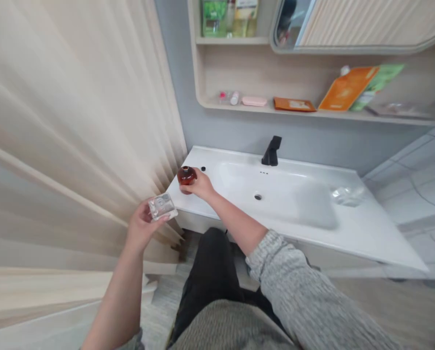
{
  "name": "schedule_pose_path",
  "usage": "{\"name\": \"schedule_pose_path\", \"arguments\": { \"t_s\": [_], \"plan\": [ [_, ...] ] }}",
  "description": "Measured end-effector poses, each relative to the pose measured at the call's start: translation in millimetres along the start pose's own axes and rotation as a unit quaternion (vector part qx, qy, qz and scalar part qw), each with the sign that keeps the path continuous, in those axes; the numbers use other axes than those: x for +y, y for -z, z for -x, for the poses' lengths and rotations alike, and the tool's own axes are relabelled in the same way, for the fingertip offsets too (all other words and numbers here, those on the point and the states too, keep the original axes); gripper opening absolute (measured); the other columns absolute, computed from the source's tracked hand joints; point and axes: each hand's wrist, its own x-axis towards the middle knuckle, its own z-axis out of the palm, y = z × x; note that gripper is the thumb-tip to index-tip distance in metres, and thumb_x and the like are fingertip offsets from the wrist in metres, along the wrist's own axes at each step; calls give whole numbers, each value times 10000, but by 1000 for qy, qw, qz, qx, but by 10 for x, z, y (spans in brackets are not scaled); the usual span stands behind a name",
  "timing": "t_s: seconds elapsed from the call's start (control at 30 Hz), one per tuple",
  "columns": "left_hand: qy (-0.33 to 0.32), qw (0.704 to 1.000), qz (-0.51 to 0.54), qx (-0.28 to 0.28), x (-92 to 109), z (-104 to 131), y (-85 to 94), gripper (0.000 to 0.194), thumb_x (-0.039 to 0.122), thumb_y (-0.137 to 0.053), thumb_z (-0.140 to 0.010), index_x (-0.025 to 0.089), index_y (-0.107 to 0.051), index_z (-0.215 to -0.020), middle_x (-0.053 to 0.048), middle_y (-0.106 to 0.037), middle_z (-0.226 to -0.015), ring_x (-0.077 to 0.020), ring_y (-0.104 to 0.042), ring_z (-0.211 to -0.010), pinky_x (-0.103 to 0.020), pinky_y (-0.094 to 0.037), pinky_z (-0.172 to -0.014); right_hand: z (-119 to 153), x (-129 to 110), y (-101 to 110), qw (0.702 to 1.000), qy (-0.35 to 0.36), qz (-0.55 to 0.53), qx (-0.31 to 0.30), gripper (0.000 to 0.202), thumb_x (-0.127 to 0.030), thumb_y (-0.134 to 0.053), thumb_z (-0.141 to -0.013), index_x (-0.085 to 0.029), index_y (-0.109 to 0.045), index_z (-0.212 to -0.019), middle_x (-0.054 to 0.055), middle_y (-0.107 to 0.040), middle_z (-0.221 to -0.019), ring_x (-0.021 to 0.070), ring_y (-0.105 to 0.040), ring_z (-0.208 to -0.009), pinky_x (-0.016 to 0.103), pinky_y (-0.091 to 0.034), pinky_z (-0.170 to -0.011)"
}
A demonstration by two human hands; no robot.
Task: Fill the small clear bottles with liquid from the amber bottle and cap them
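Observation:
My left hand (pixel 143 221) is closed on a clear, boxy container (pixel 162 206), held in front of the counter's left end. What is inside the container is too blurred to name. Around a round amber bottle (pixel 187 177) are the fingers of my right hand (pixel 202 185), at the left end of the white counter. The bottle is upright and its neck has no cap on it. A small black cap (pixel 203 168) lies on the counter just behind my right hand.
A white washbasin (pixel 290 194) with a black faucet (pixel 272 151) fills the counter's middle. Crumpled clear plastic (pixel 347 196) lies at right. Above runs a shelf with a pink case (pixel 254 101) and an orange pouch (pixel 349 89). A pleated curtain (pixel 75 121) hangs at left.

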Motion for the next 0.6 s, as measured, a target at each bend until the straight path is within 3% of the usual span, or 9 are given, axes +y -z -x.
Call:
{"name": "schedule_pose_path", "arguments": {
  "t_s": [0.17,0.3,0.37,0.47,0.6],
  "plan": [
    [-10,999,20,-23,-17,-124,-249,806,464,-1044,-623,215,-687,-1301,-131,-777,-1303,-312,-768,-1152,-547,-643,-1060,493,-170,899,995,53,-51,61,909,-502,-978,-648,-206,-615,-1427,118,-720,-1390,320,-696,-1272,485,-535,-1163],
    [9,997,32,-73,-25,-213,-593,804,462,-1046,-605,210,-674,-1271,-119,-771,-1294,-299,-763,-1159,-528,-634,-1069,1070,-32,1738,996,9,-47,81,915,-540,-943,-707,-237,-555,-1479,121,-711,-1384,323,-694,-1255,513,-554,-1131],
    [19,994,37,-101,-7,-255,-823,805,460,-1043,-604,213,-671,-1274,-107,-769,-1288,-293,-755,-1176,-516,-627,-1080,1344,106,2128,996,-31,-42,74,881,-556,-909,-750,-244,-540,-1487,123,-721,-1355,320,-708,-1217,519,-578,-1090],
    [24,988,67,-137,40,-318,-1249,818,422,-1050,-583,218,-672,-1279,-90,-764,-1286,-280,-746,-1178,-499,-617,-1087,1673,327,2639,990,-76,-34,112,879,-546,-921,-734,-254,-545,-1473,126,-720,-1357,321,-714,-1203,500,-602,-1041],
    [36,972,112,-203,48,-397,-1915,792,403,-1047,-585,208,-681,-1260,-102,-765,-1282,-284,-741,-1167,-516,-606,-1085,1935,599,3125,978,-111,3,176,889,-513,-972,-658,-261,-596,-1423,120,-731,-1348,332,-714,-1208,497,-611,-1022]
  ]
}}
